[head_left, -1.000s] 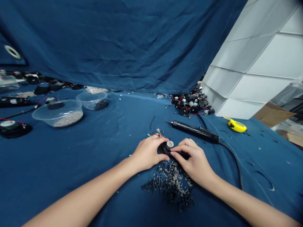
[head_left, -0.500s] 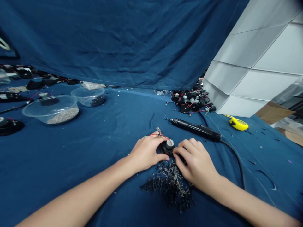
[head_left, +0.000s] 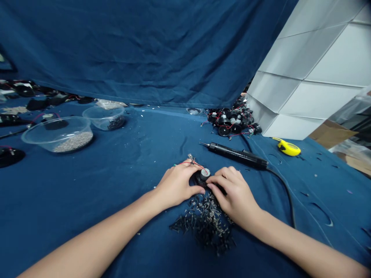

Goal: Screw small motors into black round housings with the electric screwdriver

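My left hand [head_left: 179,183] curls round a small black round part with a silver motor-like cylinder [head_left: 205,173] on top. Red wires run from the cylinder over my left fingers to a small connector [head_left: 190,156]. The thumb and fingers of my right hand [head_left: 233,191] are pinched together at the part's right edge. Whatever they hold, if anything, is too small or hidden. A heap of small black and silver screws [head_left: 205,222] lies just in front of the part, beside my right fingers. Beyond my right hand rests a black electric screwdriver [head_left: 237,155].
Two clear plastic bowls hold small pieces: a large bowl [head_left: 34,139] and a smaller bowl [head_left: 102,120] at left. More wired black parts [head_left: 232,121] are piled at the back. White boxes [head_left: 295,92] and a yellow tape measure [head_left: 288,148] are at right. A blue cloth hangs behind.
The whole view has shifted slightly, so everything appears a little further left. My right fingertips stay at the part's edge, and my left hand keeps its hold.
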A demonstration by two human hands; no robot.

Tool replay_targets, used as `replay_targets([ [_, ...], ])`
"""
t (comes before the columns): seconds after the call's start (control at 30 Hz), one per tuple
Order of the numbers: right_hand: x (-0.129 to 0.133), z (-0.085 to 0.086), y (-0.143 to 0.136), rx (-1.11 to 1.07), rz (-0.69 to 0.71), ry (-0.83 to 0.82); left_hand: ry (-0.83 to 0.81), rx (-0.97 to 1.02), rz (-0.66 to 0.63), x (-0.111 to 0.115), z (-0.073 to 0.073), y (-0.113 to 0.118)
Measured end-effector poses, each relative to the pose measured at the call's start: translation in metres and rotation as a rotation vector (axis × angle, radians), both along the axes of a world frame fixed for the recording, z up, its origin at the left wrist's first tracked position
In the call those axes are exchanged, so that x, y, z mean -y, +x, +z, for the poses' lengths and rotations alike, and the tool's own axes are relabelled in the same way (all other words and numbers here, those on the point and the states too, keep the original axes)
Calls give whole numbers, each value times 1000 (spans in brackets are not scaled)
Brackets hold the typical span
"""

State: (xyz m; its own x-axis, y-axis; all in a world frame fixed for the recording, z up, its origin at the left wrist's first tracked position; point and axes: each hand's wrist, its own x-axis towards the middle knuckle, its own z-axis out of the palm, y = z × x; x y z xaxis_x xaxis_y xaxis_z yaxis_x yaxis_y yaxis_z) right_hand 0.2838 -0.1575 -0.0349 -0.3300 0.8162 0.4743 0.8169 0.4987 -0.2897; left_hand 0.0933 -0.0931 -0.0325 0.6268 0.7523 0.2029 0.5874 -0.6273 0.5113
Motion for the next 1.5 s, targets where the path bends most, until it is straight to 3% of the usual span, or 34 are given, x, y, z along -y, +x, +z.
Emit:
replay_targets([
  [0.27,5,7,-5,201,-32,116,12,3,3,0,-1,0],
  [0.6,-2,-3,-1,-112,11,-82,10,5,-3,0,0,0],
  [1.0,5,6,-7,168,-37,37,44,-2,0,0,-1,0],
  [1.23,4,2,-4,13,-57,39,43,-6,5,0,0,0],
  [1.5,4,5,1,221,71,161,21,-9,5,0,1,-1],
])
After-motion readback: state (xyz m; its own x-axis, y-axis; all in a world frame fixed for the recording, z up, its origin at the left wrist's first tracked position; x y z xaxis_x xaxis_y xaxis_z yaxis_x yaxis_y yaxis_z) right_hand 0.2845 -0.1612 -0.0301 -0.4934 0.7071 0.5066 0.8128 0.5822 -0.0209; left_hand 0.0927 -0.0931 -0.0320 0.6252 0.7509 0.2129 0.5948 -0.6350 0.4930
